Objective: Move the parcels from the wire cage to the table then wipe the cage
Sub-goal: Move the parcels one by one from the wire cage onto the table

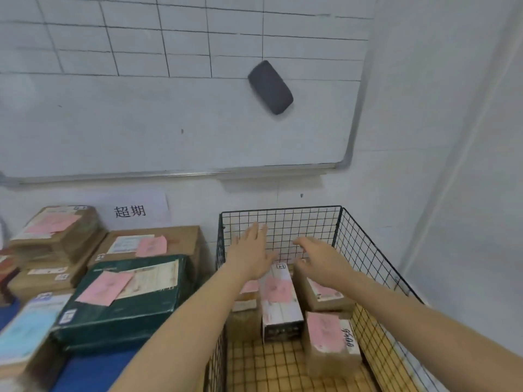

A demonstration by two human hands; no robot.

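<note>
The wire cage [366, 258] stands at 5 o'clock in the view, hard against the wall, with the table [93, 372] just beside it at 8 o'clock, so each parcel needs only a short carry to the left. At least 4 parcels lie on the cage floor: a long white box [278, 302] in the middle, a brown box [324, 292] at its 3 o'clock, a taped brown box [329, 339] at its 5 o'clock, and another partly hidden under the left forearm. The table already bears a green box [121, 301] and several brown cartons, stacked close to leave room. Both arms reach in over the cage's near rim, probably to take the white box from its 2 long sides. The left hand [252, 253] is flat with fingers straight and slightly spread, holding nothing, hovering above the box's far end at 11 o'clock. The right hand [318, 260] hangs at the box's 1 o'clock with fingers loosely bent and thumb apart, also empty; whether it touches a parcel cannot be told. Wiping looks some way off, as no cloth is in sight.
</note>
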